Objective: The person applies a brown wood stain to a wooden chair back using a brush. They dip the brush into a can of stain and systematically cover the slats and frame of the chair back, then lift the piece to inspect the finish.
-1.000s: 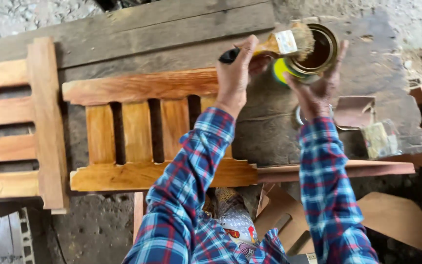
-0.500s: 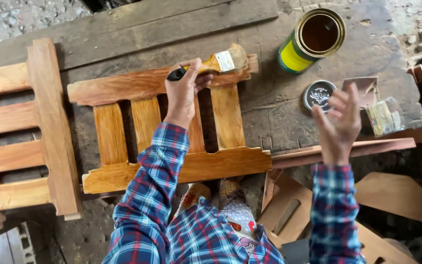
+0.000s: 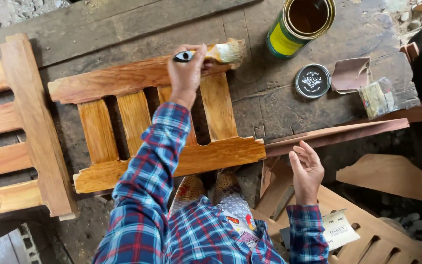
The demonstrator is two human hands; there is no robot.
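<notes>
We are looking down at a glossy, orange-stained slatted wooden panel [image 3: 137, 127] lying flat on a grey, weathered plank workbench [image 3: 123, 24], and we are placing everything against that panel. Well to its left, a paler, unstained slatted wooden frame [image 3: 20, 132] is resting partly over the bench edge. Our left hand [image 3: 187, 71] is reaching over the panel's top rail, its fingers wrapped tightly round the black-and-yellow handle of a flat paintbrush with pale bristles [image 3: 216, 51], and the bristles are lying on the right end of that top rail. The plaid blue-and-red sleeve [image 3: 147, 186] of that arm is crossing the panel's slats from the lower rail upward. Beyond the panel's upper right corner, an open round tin with a yellow-and-green side and dark liquid inside [image 3: 301, 24] is standing on the bench. Just right of the panel, below that tin, a round black lid [image 3: 313, 80] is lying flat, with a folded piece of brown sandpaper [image 3: 350, 73] beside it and a small clear bag of yellowish stuff [image 3: 377, 98] further right. A long reddish-brown wooden strip [image 3: 338, 134] is running rightward from the panel's lower right corner. Our right hand [image 3: 307, 171] is hovering below that strip, off the bench, fingers loosely spread and holding nothing.
</notes>
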